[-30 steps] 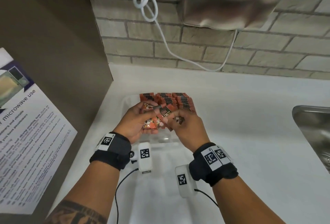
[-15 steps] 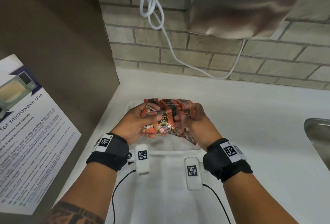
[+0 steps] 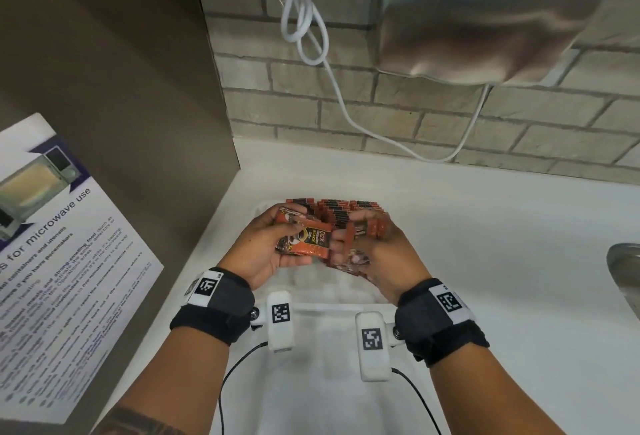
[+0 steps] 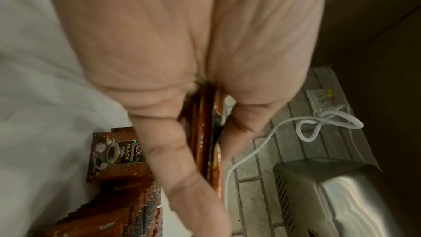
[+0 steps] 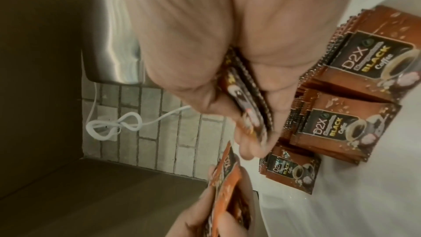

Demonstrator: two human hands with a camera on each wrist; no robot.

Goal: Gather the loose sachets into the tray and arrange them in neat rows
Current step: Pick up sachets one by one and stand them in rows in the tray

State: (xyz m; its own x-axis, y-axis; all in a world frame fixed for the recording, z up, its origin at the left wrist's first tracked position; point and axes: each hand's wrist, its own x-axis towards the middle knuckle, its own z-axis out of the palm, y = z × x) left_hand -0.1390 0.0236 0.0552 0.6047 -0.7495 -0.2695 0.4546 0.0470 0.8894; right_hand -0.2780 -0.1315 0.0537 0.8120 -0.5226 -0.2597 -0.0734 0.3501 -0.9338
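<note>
Orange-brown coffee sachets stand in three rows (image 3: 337, 211) at the far end of a clear plastic tray (image 3: 332, 296) on the white counter. My left hand (image 3: 273, 244) grips a small stack of sachets (image 3: 306, 240) over the tray, thumb on the printed face. My right hand (image 3: 375, 247) pinches another bunch of sachets (image 3: 356, 244) on edge just beside it. The left wrist view shows that stack (image 4: 205, 132) clamped between thumb and fingers. In the right wrist view the held sachets (image 5: 246, 96) sit between the fingers, with the tray's rows (image 5: 355, 100) behind.
A metal hand dryer (image 3: 485, 15) hangs on the brick wall with its white cord (image 3: 311, 29) looped below. A brown panel (image 3: 121, 88) with a microwave notice (image 3: 52, 261) stands at the left. A steel sink (image 3: 623, 261) lies at the right edge.
The two hands have drawn slightly apart, each with its own bunch of sachets. The head camera has tilted up a little, showing more of the wall.
</note>
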